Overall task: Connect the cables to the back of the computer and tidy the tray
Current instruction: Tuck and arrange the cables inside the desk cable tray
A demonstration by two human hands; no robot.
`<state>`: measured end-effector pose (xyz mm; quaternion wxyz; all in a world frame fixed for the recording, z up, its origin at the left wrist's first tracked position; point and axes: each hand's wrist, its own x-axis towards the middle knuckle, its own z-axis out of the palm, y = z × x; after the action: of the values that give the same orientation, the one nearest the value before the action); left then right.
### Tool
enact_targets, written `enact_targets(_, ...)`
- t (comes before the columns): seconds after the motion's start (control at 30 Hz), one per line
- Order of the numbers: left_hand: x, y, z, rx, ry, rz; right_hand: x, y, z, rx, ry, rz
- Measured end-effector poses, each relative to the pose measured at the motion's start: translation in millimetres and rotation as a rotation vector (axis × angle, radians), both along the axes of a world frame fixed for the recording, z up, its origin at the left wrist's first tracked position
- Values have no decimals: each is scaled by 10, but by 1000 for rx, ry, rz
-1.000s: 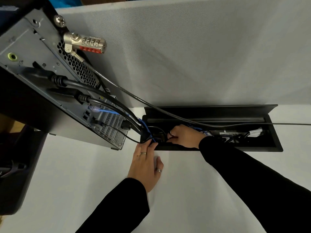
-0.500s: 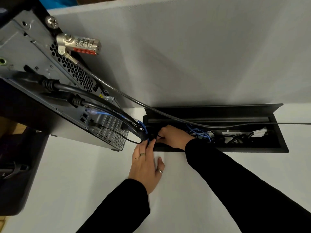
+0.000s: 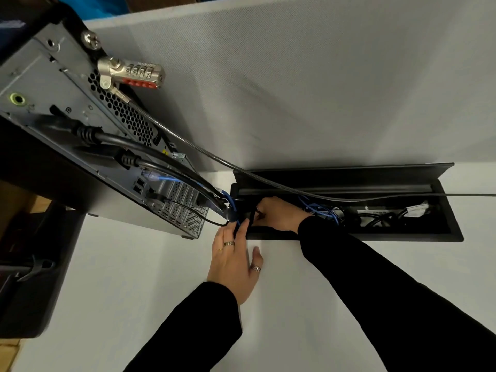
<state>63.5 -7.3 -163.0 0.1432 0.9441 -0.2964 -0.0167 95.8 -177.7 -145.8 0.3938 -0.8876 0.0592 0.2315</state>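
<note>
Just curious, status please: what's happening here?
Left hand flat on desk, fingertips at black cable bundle. Right hand gripping cables inside black desk tray. Steel lock cable crosses tray.

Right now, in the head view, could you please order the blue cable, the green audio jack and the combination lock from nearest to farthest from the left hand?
1. blue cable, at the left hand fingertips.
2. combination lock, up on the computer's back.
3. green audio jack, far left.

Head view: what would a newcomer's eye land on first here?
Probably the silver combination lock on the computer at upper left, its steel cable running across the open cable tray. Next, both hands at the tray's left end: the left hand steadying the cable bundle, the right hand reaching inside.
</note>
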Motion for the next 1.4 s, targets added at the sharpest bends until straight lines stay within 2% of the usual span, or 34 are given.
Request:
enact_targets(0.27, 8, 9, 1, 37, 15, 9, -103, -158, 134, 36, 57, 36)
enact_targets(0.47, 8, -4, 17, 62, 47, 23, -265, -138, 129, 25, -47, -79)
enact_targets(0.67, 11, -1, 49, 78, 69, 22, -246, -104, 272, -3, 92, -67)
enact_targets(0.83, 18, 1, 31, 49, 75, 5, -498, -18, 303, -120, -72, -128)
enact_targets(0.93, 4, 33, -8, -26, 89, 3, -718, -142, 285, -217, -336, -183)
enact_targets(1.03, -118, 54, -24, -277, 128, 63, -966, -346, 264, -336, -540, -299)
enact_targets(1.1, -256, 4, 22, -432, 102, 22, -1106, -497, 220, -442, -505, -350)
enact_targets(1.17, -363, -126, 73, -485, 77, -130, -1190, -602, 159, -446, -397, -341)
enact_targets(1.27, -294, -481, 172, -405, 123, -295, -1249, -649, 93, -351, -381, -285)
enact_targets(1.4, -71, -831, 201, -35, 134, -456, -1218, -708, 63, -284, -391, -280)
